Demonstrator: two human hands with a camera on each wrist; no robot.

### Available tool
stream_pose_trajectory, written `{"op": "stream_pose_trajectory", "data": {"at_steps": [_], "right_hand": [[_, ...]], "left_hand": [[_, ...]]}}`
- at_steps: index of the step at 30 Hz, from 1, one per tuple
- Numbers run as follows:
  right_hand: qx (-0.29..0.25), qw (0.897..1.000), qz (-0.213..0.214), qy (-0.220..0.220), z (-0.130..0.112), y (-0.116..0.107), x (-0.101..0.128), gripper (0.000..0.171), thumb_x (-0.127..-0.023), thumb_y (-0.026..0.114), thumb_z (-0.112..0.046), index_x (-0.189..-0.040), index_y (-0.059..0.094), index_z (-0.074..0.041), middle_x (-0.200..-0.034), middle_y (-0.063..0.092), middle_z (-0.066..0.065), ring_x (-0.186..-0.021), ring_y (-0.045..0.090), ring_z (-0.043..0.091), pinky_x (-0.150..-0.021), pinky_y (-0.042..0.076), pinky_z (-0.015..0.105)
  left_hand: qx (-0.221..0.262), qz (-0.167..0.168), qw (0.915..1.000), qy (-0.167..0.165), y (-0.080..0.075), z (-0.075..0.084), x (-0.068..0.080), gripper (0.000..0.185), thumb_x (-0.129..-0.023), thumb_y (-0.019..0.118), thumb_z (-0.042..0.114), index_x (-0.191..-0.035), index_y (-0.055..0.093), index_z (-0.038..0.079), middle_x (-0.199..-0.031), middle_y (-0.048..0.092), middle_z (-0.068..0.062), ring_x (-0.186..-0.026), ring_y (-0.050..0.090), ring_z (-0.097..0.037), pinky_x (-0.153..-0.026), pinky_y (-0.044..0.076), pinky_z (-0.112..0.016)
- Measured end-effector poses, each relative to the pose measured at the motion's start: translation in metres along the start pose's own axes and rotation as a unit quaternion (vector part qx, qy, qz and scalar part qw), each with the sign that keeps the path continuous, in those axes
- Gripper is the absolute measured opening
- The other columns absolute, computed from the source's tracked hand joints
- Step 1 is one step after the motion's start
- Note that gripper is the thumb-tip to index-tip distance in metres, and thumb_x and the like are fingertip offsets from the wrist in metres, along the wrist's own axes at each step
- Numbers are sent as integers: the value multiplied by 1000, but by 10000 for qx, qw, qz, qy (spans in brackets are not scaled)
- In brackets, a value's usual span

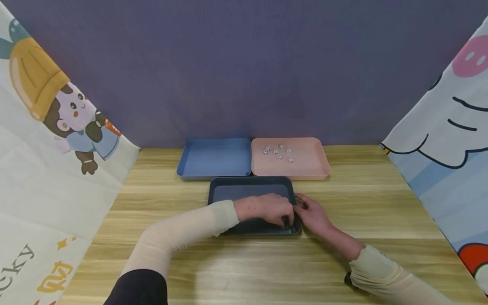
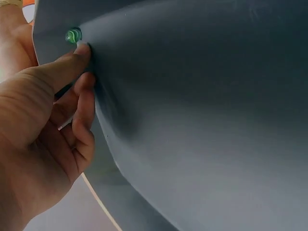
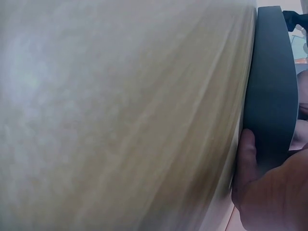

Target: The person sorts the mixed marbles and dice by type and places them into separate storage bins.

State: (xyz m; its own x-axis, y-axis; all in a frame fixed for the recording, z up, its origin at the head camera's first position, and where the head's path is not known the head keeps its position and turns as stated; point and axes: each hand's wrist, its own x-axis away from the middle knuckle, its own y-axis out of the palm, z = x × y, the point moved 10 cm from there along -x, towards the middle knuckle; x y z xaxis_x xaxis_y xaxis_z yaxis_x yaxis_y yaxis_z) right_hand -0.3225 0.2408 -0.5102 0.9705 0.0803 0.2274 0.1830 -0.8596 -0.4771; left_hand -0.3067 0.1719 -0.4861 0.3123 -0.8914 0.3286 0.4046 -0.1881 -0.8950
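Only the left wrist view shows the green bead (image 2: 73,35) at 11 o'clock; the left hand (image 2: 43,130) touches it with fingers bent. The right hand (image 1: 314,216) grips the dark tray (image 1: 249,188) edge.

The head camera looks forward and down from above both hands. The left wrist camera sits very close behind the left hand (image 2: 43,139), facing the dark grey tray (image 2: 202,120). The right wrist camera hugs the wooden table (image 3: 120,115), sharing that tray's rim.
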Motion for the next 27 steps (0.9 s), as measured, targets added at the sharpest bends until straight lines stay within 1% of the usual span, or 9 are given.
{"op": "stream_pose_trajectory", "data": {"at_steps": [4, 8, 12, 15, 18, 21, 24, 27], "right_hand": [[-20, 10000, -39, 3, 0, 2, 0, 50, -98, 56, -21, -145, 45, -6, -102, 63, 12, -87, 57, 22, -71, 45, 30], [-77, 10000, -27, -30, 0, 2, -1, 50, -98, 55, -17, -145, 44, -5, -102, 62, 13, -86, 56, 22, -70, 45, 30], [-188, 9998, 24, -112, 0, 1, -1, 51, -97, 56, -14, -146, 43, -3, -102, 63, 15, -85, 57, 22, -68, 45, 30], [-164, 9997, 46, -150, 1, 0, -1, 53, -97, 56, -14, -147, 41, -3, -104, 63, 15, -85, 57, 22, -68, 46, 30], [-123, 9998, 47, -145, 2, -1, -1, 55, -97, 56, -15, -148, 40, -3, -105, 62, 16, -86, 56, 23, -68, 46, 31], [-88, 9998, 33, -162, 2, -1, -1, 55, -96, 56, -16, -148, 40, -3, -107, 62, 16, -89, 56, 24, -70, 46, 31], [-82, 9998, 16, -176, 2, 0, -2, 55, -96, 56, -15, -147, 41, -3, -107, 62, 16, -91, 57, 24, -72, 46, 31], [-66, 9998, -2, -193, 1, 2, -2, 55, -95, 56, -15, -146, 41, -2, -108, 62, 17, -92, 57, 25, -72, 46, 31]], "left_hand": [[37, 36, 10000, -1, -5, -4, 4, 18, -83, 80, 28, -101, 77, 28, -90, 66, 17, -76, 57, 5, -69, 46, -17], [176, 127, 9997, -99, -14, -12, 14, 18, -82, 80, 32, -100, 76, 27, -93, 66, 18, -80, 57, 6, -73, 46, -18], [488, 288, 9982, -209, -25, -21, 30, 20, -83, 79, 33, -100, 75, 24, -97, 64, 18, -84, 57, 6, -76, 46, -17], [842, 601, 9943, -244, -38, -27, 46, 23, -83, 78, 33, -102, 75, 21, -100, 63, 16, -88, 58, 5, -80, 46, -16], [1208, 1075, 9866, -223, -55, -31, 63, 27, -84, 78, 33, -104, 74, 16, -100, 62, 13, -92, 61, -1, -83, 47, -17], [1572, 1571, 9747, -227, -69, -36, 81, 26, -84, 78, 31, -104, 74, 14, -100, 62, 9, -95, 62, -8, -86, 47, -20], [1802, 2066, 9612, -290, -80, -41, 98, 21, -85, 77, 29, -102, 74, 17, -100, 63, 5, -95, 61, -10, -85, 48, -23], [1860, 2574, 9475, -368, -89, -45, 114, 17, -85, 77, 29, -100, 73, 22, -101, 64, 5, -93, 59, -8, -84, 49, -27]]}}
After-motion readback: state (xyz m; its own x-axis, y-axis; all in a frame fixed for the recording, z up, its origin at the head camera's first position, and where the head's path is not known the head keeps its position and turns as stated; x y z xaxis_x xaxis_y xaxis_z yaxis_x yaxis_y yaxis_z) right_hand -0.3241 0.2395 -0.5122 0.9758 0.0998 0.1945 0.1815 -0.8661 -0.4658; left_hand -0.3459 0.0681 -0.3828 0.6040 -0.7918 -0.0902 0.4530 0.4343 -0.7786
